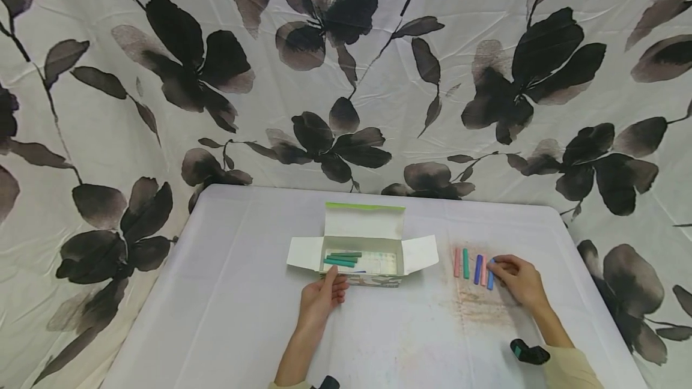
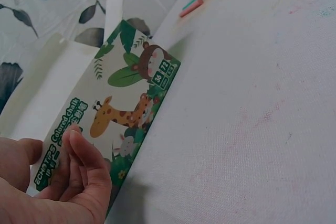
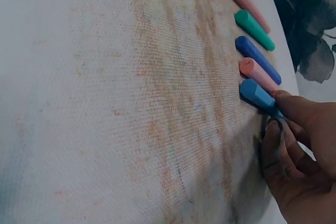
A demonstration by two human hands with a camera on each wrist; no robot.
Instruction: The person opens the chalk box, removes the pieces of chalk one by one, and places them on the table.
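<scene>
My right hand (image 1: 520,281) pinches the far end of a light blue chalk stick (image 3: 254,93) between thumb and fingers. That stick lies at the right end of a row, beside a pink chalk (image 3: 258,74), a dark blue chalk (image 3: 257,59), a green chalk (image 3: 255,30) and another pink chalk (image 3: 248,7). My left hand (image 1: 318,302) holds the front wall of an open colored chalk box (image 2: 123,90), thumb at its upper edge and fingers curled against the printed front. Inside the box, green chalk sticks (image 1: 339,262) lie toward the left.
The box's lid (image 1: 364,222) stands up at the back, and its side flaps (image 1: 306,253) spread outward. Reddish-brown chalk smudges (image 1: 481,311) mark the white tablecloth (image 1: 243,293) around the row. A floral curtain (image 1: 411,95) hangs behind the table.
</scene>
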